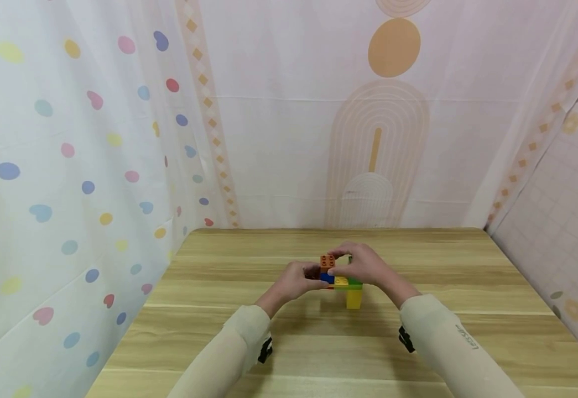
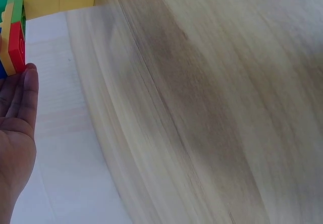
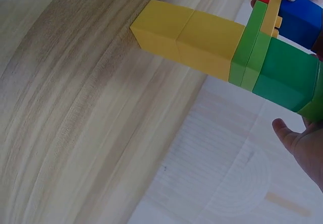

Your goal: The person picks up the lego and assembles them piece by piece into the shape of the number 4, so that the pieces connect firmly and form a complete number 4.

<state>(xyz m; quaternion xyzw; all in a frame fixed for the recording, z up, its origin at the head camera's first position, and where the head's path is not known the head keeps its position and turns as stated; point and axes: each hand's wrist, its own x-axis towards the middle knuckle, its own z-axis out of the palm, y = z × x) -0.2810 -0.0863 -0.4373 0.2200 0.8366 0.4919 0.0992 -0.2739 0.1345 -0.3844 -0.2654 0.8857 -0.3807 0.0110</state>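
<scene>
A structure of toy building blocks stands on a leg of two yellow blocks (image 3: 186, 37). Above the leg lie light green plates (image 3: 248, 45), with a darker green block (image 3: 287, 75) on top. Jutting sideways is a thin yellow plate (image 1: 341, 281) with a red block (image 2: 17, 47) beneath its end. A blue block (image 3: 303, 22) sits on that plate, and an orange-brown block (image 1: 327, 261) tops it. My left hand (image 1: 293, 282) grips the jutting end, its fingers touching the red block. With thumb and fingers, my right hand (image 1: 363, 264) pinches the orange-brown block.
The wooden table (image 1: 209, 331) extends around the structure on every side. Behind it hangs a pale patterned curtain (image 1: 289, 155), and a dotted curtain (image 1: 79, 221) runs along the left. Black wrist straps (image 1: 265, 349) show under the sleeves.
</scene>
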